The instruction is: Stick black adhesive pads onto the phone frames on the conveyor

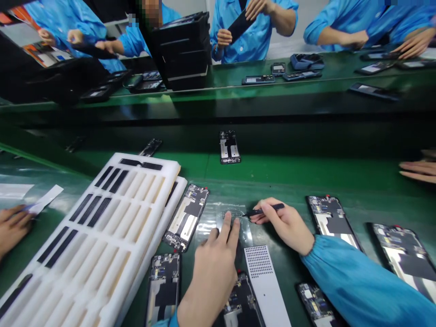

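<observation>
My left hand [216, 259] presses two extended fingertips on a small clear sheet [245, 234] with a dotted patch, lying on the green work surface. To its right, my right hand [282, 222] pinches black tweezers [265, 210], whose tip meets the sheet near my left fingertips. Just below the sheet lies a white strip [265, 281] with rows of black dots. An opened phone [186, 218] is left of the sheet, and another opened phone [242, 302] is partly hidden beside my left wrist.
White foam trays [136, 195] holding black strips fill the left. More opened phones [335, 220] lie at right; one phone [230, 147] is on the green belt ahead. Other people's hands are at both edges, and people in blue work beyond the raised shelf [225, 91].
</observation>
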A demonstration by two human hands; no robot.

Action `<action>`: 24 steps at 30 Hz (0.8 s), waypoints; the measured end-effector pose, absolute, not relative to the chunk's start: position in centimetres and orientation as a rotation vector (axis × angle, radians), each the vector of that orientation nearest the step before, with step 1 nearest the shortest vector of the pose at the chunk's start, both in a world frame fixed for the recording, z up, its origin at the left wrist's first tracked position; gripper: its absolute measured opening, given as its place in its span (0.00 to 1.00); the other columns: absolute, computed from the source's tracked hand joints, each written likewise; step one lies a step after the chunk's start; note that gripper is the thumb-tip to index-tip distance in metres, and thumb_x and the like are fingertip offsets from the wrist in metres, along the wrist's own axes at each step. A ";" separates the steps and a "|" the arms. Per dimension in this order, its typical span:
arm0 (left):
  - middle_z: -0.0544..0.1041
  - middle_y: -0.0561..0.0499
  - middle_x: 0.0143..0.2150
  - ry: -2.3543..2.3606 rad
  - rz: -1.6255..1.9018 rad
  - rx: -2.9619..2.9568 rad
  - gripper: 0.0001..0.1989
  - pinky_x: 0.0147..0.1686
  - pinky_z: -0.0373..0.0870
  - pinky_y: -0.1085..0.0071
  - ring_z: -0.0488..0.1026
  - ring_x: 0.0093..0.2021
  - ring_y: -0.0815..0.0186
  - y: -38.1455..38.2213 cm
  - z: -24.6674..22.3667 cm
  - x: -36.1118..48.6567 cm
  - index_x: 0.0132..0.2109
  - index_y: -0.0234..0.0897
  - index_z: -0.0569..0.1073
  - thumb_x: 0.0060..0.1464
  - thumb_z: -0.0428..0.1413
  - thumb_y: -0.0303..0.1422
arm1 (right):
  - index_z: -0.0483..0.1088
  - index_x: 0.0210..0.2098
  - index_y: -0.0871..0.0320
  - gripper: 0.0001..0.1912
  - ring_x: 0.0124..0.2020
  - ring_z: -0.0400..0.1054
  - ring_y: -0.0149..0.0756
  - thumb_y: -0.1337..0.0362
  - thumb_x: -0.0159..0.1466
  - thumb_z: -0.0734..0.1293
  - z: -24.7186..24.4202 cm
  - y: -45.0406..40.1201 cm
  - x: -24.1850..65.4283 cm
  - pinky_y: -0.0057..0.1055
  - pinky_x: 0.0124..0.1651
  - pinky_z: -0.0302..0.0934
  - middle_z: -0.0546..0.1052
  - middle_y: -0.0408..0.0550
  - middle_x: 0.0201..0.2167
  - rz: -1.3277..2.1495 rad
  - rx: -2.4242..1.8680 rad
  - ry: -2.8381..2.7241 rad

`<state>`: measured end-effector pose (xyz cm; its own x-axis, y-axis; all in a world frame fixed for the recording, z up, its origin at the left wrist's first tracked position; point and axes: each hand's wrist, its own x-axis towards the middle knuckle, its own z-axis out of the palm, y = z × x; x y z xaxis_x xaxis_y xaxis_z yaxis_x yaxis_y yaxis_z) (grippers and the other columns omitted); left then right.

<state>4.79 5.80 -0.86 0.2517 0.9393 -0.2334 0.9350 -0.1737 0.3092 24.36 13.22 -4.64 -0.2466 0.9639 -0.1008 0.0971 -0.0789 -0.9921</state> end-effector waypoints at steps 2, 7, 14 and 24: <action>0.57 0.48 0.73 1.705 0.133 2.018 0.45 0.37 0.79 0.44 0.72 0.55 0.37 5.8 -1.1 4.6 0.68 0.40 0.64 0.41 0.48 0.13 | 0.75 0.37 0.59 0.24 0.33 0.81 0.38 0.43 0.69 0.63 -5.0 13.1 24.3 0.29 0.38 0.77 0.83 0.51 0.31 1.408 -1.204 -1.427; 0.71 0.47 0.65 1.690 0.632 1.537 0.29 0.56 0.69 0.52 0.70 0.59 0.51 5.7 -0.9 4.1 0.65 0.46 0.65 0.59 0.49 0.23 | 0.76 0.38 0.60 0.22 0.32 0.81 0.37 0.46 0.69 0.64 -4.7 13.0 24.2 0.28 0.36 0.76 0.83 0.52 0.34 1.326 -1.185 -1.402; 0.69 0.53 0.29 1.146 0.826 0.758 0.13 0.20 0.61 0.74 0.64 0.22 0.71 5.0 1.8 3.4 0.47 0.35 0.70 0.61 0.52 0.40 | 0.79 0.32 0.54 0.21 0.30 0.79 0.33 0.53 0.73 0.61 2.4 9.8 23.9 0.25 0.36 0.74 0.82 0.47 0.32 1.221 -1.044 -1.474; 0.72 0.52 0.24 0.753 0.877 0.520 0.09 0.16 0.59 0.77 0.65 0.16 0.73 4.2 2.4 3.0 0.43 0.32 0.74 0.60 0.56 0.34 | 0.81 0.26 0.52 0.22 0.36 0.79 0.33 0.57 0.73 0.62 3.8 8.4 23.5 0.20 0.41 0.73 0.82 0.46 0.34 0.967 -1.062 -1.669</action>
